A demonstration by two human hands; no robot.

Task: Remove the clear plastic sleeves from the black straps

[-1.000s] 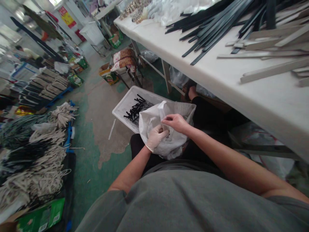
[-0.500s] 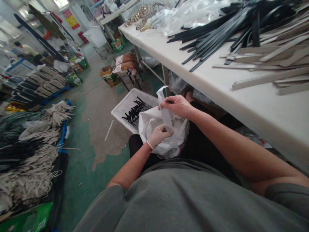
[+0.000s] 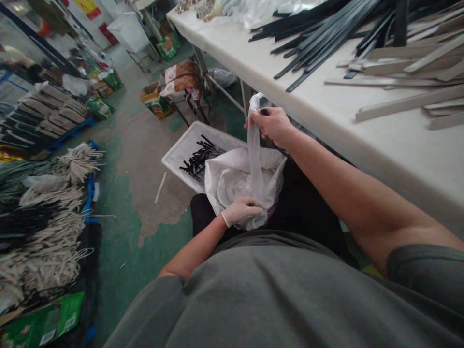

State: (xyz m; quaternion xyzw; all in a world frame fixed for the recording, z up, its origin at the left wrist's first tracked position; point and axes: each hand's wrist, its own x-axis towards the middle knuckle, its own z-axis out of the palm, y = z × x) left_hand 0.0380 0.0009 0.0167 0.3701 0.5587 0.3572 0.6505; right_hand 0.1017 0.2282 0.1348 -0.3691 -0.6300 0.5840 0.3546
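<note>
Lap-held bag (image 3: pixel 235 179) hides left hand's (image 3: pixel 242 210) grip (gloved).

Table edge (image 3: pixel 326 130) hems right; bin (image 3: pixel 181 154) blocks ahead.

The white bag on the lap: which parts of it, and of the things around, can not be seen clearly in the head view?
- White bag: its contents are hidden by its own folds.
- Left hand: gloved fingertips buried in the bag's plastic.
- Right hand: a small dark item at the fingers, too small to identify, beside the clear strip.
- White bin: partly covered by the bag.
- Table: cut off by the frame edges.
</note>
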